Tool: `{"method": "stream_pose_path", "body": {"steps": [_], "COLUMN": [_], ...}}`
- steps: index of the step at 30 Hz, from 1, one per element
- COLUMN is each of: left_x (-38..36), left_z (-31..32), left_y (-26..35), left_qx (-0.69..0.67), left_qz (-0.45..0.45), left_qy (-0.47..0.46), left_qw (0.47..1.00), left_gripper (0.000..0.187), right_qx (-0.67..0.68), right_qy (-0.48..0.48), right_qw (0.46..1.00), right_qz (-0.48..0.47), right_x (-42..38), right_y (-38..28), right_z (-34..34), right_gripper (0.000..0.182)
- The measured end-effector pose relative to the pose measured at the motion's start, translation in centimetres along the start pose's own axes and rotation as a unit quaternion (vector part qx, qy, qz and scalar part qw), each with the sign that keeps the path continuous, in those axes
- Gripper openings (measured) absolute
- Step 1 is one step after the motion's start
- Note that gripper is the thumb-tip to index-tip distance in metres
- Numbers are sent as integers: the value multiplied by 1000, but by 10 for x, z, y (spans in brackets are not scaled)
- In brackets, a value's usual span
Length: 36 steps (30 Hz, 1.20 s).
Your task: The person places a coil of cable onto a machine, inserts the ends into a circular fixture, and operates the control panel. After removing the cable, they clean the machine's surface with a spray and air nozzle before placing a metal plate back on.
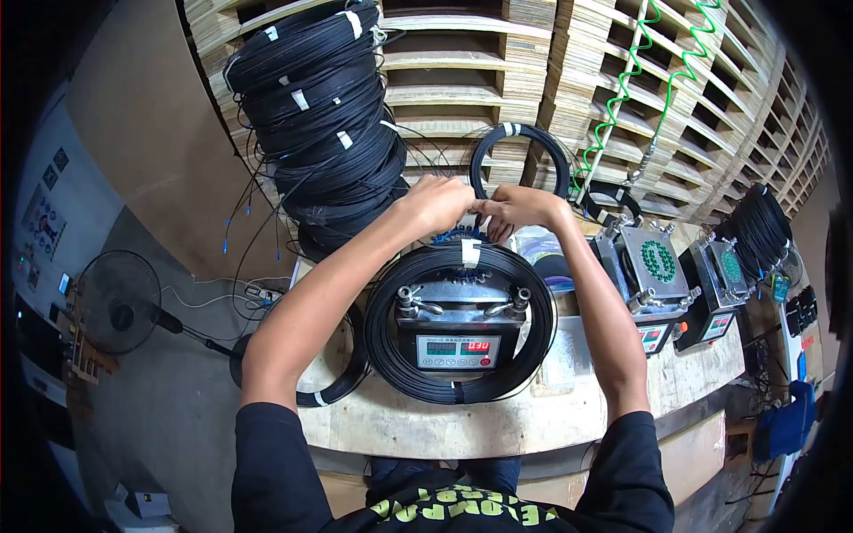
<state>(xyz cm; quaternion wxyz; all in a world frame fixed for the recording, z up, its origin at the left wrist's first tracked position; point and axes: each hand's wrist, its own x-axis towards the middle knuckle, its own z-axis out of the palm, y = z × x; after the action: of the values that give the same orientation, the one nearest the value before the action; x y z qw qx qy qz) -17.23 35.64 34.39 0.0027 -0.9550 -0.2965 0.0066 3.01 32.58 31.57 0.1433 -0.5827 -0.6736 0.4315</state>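
Note:
My left hand point(440, 203) and my right hand point(522, 208) meet above the far side of a small machine point(458, 349), fingers curled and fingertips together. What they pinch is too small and hidden to make out. Blue connectors point(442, 238) show just below my fingers, on the machine's top. Around the machine lies a coil of thin black cable point(384, 355), bound with a white tag point(470, 252) at its far side. Lit digits glow on the machine's front panel, between two metal clamps at its top corners.
A tall stack of black cable coils point(324, 133) rises at the back left. Another coil point(519, 130) leans against wooden pallets point(444, 88). Two similar machines point(651, 266) point(721, 271) stand on the wooden table point(400, 433) to the right. Green spiral hoses point(613, 111) hang behind; a fan point(120, 302) stands left.

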Motion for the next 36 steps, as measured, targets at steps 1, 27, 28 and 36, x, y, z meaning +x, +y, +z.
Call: {"method": "stream_pose_path", "body": {"steps": [1, 27, 28, 36], "left_x": [3, 38, 39, 30], "left_z": [2, 86, 89, 92], "left_y": [-3, -106, -104, -90], "left_qx": [-27, -372, -376, -320], "left_qz": [1, 133, 132, 131], "left_qy": [0, 16, -7, 26], "left_qw": [1000, 919, 917, 938], "left_gripper": [11, 44, 43, 52], "right_qx": [46, -127, -201, 36], "right_qy": [-3, 126, 166, 192], "right_qw": [999, 974, 962, 968], "right_qz": [5, 141, 78, 157], "right_x": [-6, 35, 55, 74], "right_y": [1, 24, 38, 68], "right_z": [-2, -3, 0, -26], "right_gripper": [67, 63, 58, 49]}}
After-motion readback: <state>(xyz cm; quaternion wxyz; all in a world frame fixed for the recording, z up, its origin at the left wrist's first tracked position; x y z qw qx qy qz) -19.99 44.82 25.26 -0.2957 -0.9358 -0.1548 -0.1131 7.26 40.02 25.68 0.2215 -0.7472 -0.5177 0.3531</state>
